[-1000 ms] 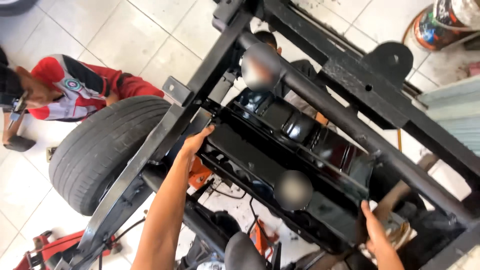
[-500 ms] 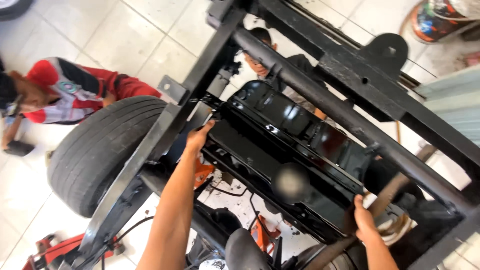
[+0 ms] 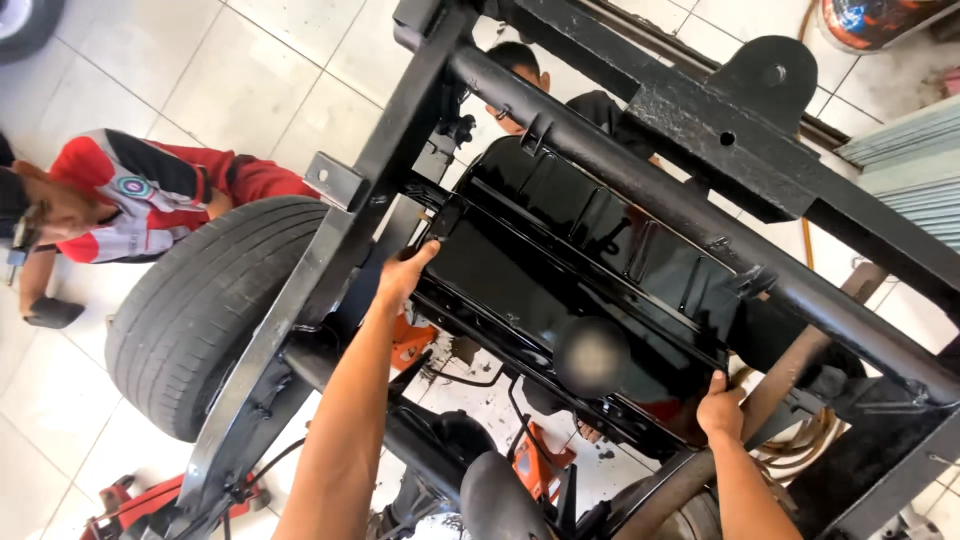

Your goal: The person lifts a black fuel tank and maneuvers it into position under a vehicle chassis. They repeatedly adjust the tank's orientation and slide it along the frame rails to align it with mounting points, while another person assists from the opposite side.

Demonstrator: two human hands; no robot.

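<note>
White tiled floor, workshop. Black tank, centre frame, steadied within frame rails: left hand gripping its near-left edge, right hand clasping lower-right rim.

The floor is pale square tile with dark grout lines. A black tyre stands on it at the left, with a red jack lying at the lower left and an orange stand under the frame. Dark stains spot the tiles near the stand.
</note>
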